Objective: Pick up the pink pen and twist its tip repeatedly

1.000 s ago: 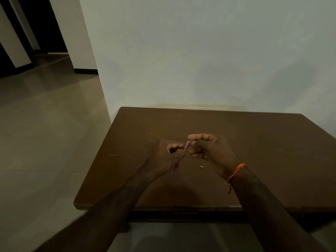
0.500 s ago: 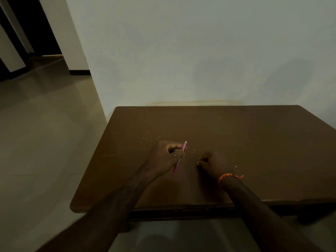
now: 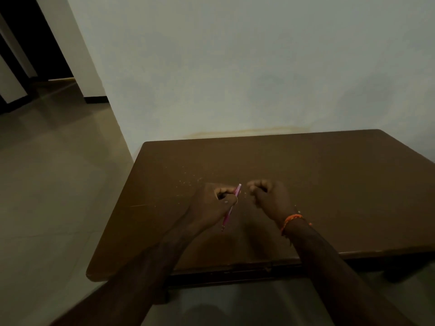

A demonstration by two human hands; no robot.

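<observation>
While the left hand (image 3: 213, 203) grips a pink pen (image 3: 231, 207) over the counter (image 3: 353, 184), the right hand (image 3: 268, 198) is curled just beside it; can't tell if it holds anything.

No readable text, no labels, no brands, no numbers, no signs on any surface in view

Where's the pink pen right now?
Head view: the pink pen is gripped in the left hand, over the brown table, just left of the right hand.
</observation>
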